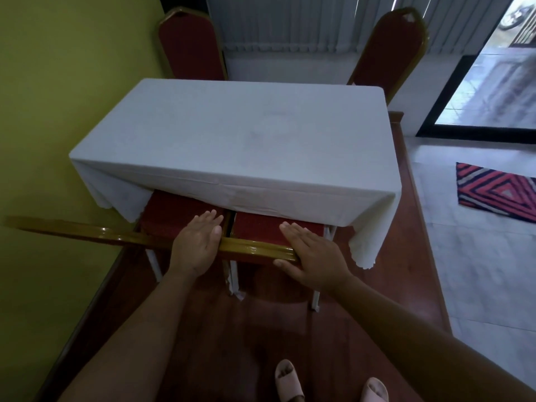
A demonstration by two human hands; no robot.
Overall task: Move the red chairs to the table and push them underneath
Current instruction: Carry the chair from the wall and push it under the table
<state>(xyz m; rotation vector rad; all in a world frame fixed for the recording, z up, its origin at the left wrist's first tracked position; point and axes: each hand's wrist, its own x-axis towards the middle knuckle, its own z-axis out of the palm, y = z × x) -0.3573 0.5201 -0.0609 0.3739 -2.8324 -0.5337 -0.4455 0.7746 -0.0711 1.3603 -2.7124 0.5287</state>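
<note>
A table point(232, 134) under a white cloth stands against the green wall. Two red chairs sit at its near side, the left seat point(174, 216) and the right seat point(269, 227) partly beneath the hanging cloth. Their gold backrest top point(116, 235) runs across in front of me. My left hand point(197, 245) lies flat on it, fingers stretched over the gap between the seats. My right hand point(313, 256) lies flat at the bar's right end, thumb under the end. Two more red chairs, one at the far left point(188, 44) and one at the far right point(388, 50), stand behind the table.
The green wall point(58, 111) is close on the left. A striped rug point(496, 192) lies on white tiles to the right, beyond the wooden floor strip. A glass door point(493, 82) is at the far right. My sandalled feet point(290, 381) are at the bottom.
</note>
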